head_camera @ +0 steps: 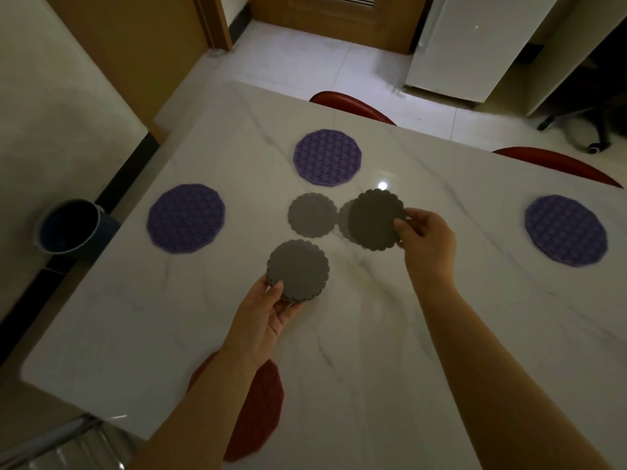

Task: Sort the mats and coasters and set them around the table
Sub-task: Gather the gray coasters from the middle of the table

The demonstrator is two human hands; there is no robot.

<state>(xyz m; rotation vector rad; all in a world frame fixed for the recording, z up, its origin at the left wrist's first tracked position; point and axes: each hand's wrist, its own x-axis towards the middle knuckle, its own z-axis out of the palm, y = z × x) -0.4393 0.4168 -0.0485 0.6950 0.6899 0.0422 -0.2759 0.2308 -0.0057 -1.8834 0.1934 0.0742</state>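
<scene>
Marble table (373,334): left hand (268,313) grips coaster stack (298,269); right hand (427,239) pinches single coaster (375,220), probably next to lower beside laid coaster (312,215).

One camera sits on the person's head, at the near side of a white marble table (373,334), facing forward and steeply down. The tabletop fills most of the frame and lies skewed, its far left corner pointing towards 11 o'clock. The wide lens bends lines at the edges. Both forearms come in from 6 o'clock, close to the lens. The left hand (268,313) with its stack of coasters (298,269) and the right hand (429,240) with a single coaster (375,220) sit near the centre. Past the table the view reaches a wooden door (339,22) at 12 o'clock, red chairs (353,103) towards 1 and 2 o'clock, and a bucket (68,225) at 9 o'clock.
</scene>
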